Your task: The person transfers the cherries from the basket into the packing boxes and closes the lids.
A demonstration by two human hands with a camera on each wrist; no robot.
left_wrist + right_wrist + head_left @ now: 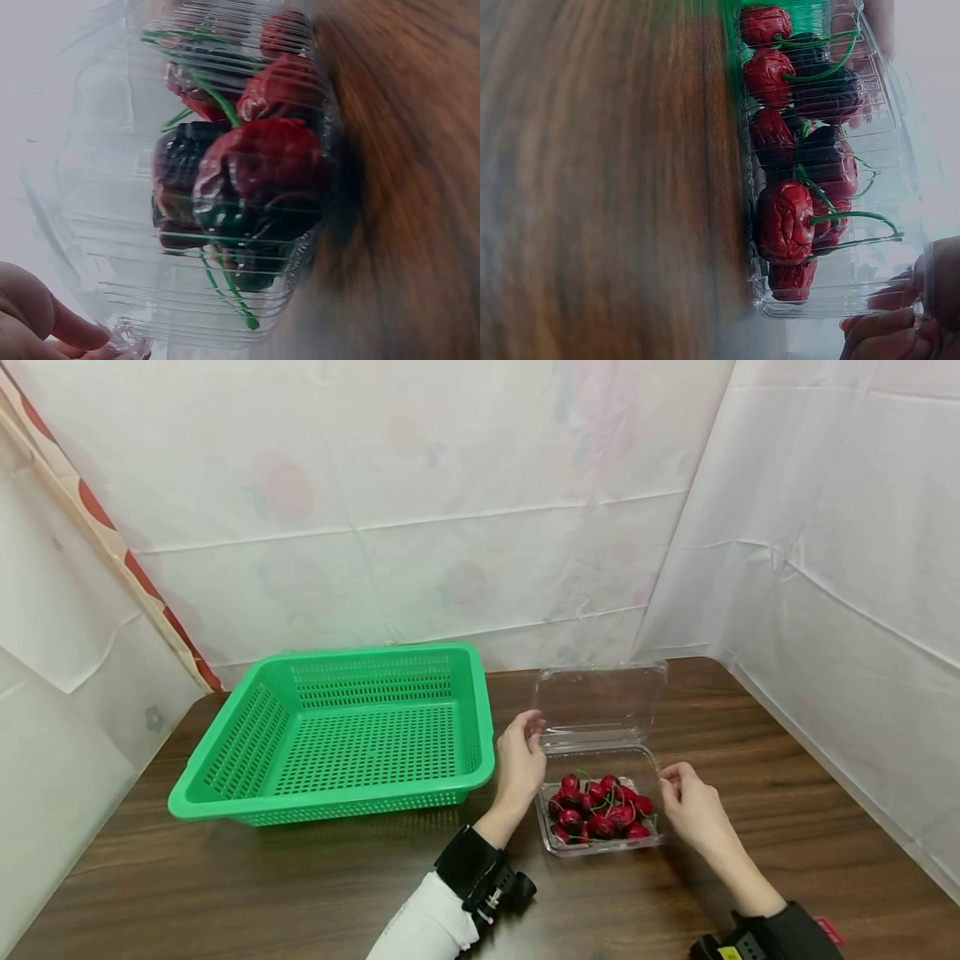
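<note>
A clear plastic clamshell box (600,849) holds several dark red cherries (600,825) with green stems. Its transparent lid (600,697) stands raised at the back, away from the cherries. My left hand (521,762) is at the box's left side near the hinge; in the left wrist view its thumb (79,330) and a finger pinch the plastic edge. On the opposite side my right hand (693,806) pinches the right rim between thumb and fingers. Through the clear wall, the right wrist view shows wrinkled-looking cherries (786,221) and the right fingers (885,337) at the rim.
Left of the box, a green perforated plastic basket (480,777) sits on the brown wood-grain table (315,877), with nothing in it. White patterned sheets (450,527) hang behind the table and along both sides.
</note>
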